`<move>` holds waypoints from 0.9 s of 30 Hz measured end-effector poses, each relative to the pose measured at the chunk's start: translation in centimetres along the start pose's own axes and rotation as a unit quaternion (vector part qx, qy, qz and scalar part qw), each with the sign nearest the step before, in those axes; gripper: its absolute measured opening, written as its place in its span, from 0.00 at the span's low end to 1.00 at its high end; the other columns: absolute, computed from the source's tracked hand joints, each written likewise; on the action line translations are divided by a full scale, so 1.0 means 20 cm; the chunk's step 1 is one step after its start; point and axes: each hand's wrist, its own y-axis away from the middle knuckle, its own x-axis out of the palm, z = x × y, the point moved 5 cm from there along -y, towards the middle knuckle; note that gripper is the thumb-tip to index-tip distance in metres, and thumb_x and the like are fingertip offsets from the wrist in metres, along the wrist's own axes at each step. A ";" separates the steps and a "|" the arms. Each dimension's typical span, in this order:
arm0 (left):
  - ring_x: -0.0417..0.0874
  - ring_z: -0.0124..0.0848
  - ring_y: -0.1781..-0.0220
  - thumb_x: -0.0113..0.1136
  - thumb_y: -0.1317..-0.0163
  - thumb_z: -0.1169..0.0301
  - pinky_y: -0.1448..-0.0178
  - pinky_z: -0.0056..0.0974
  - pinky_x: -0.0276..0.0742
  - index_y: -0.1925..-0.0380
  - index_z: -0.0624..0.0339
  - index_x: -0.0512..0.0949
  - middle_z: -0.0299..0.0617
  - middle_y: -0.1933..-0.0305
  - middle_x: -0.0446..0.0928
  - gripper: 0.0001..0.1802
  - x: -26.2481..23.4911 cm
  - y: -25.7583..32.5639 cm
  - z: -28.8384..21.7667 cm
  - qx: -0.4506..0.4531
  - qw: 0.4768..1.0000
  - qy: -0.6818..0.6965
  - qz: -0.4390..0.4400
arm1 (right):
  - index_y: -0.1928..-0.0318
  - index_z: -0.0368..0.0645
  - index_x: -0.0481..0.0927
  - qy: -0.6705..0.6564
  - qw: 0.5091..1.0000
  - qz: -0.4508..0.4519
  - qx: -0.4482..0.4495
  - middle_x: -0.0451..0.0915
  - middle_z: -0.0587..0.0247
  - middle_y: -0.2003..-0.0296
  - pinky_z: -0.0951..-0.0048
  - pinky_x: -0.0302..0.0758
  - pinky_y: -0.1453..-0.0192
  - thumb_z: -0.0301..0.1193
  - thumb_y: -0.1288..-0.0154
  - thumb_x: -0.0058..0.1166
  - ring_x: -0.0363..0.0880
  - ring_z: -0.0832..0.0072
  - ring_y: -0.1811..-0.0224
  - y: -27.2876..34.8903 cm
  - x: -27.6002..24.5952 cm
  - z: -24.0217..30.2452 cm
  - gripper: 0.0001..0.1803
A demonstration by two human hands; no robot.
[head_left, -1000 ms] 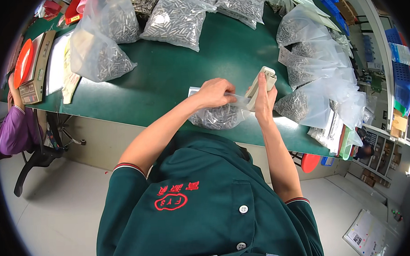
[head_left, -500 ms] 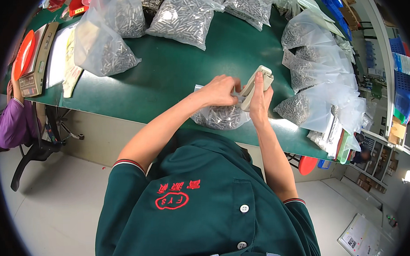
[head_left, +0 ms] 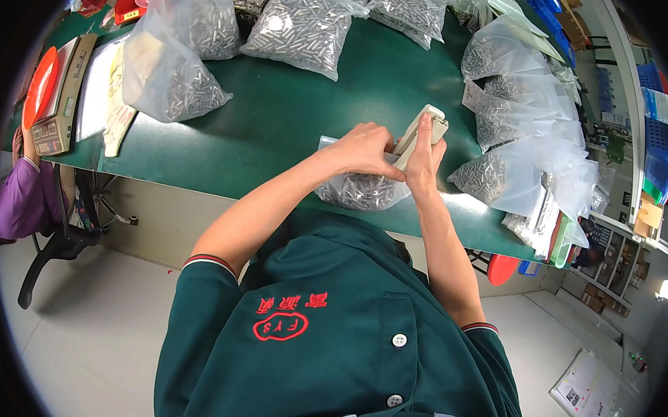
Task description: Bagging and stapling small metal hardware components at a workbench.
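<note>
Near the table's front edge lies a clear plastic bag (head_left: 361, 192) filled with small shiny metal cylinders. My left hand (head_left: 363, 150) is closed at the bag's gathered mouth, thumb stretched toward my right hand; its fingertips are partly hidden. My right hand (head_left: 423, 160) grips a long cream-coloured stapler-like hand tool (head_left: 413, 139), thumb along its upper side. The tool is tilted, its lower end at the bag's mouth beside my left hand. Whether its jaws are closed on the plastic is hidden.
More bags of metal pieces stand at the back (head_left: 300, 31), at the back left (head_left: 183, 88) and along the right (head_left: 489, 175). A beige scale (head_left: 60, 123) with a red tray is at the far left, beside a person's purple sleeve (head_left: 26, 193). The table (head_left: 271, 137) is green.
My left fingers, curled up beside the tool before, have come down over the bag's mouth, and the thumb now reaches toward my right wrist. The tool has barely moved.
</note>
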 end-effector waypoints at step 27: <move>0.80 0.45 0.72 0.60 0.53 0.76 0.65 0.43 0.72 0.64 0.66 0.74 0.50 0.76 0.79 0.14 -0.18 0.21 0.07 0.055 0.988 0.018 -0.144 | 0.62 0.36 0.74 -0.020 0.998 0.041 0.038 0.75 0.64 0.72 0.74 0.71 0.69 0.50 0.38 0.53 0.74 0.77 0.73 0.05 0.17 0.02 0.26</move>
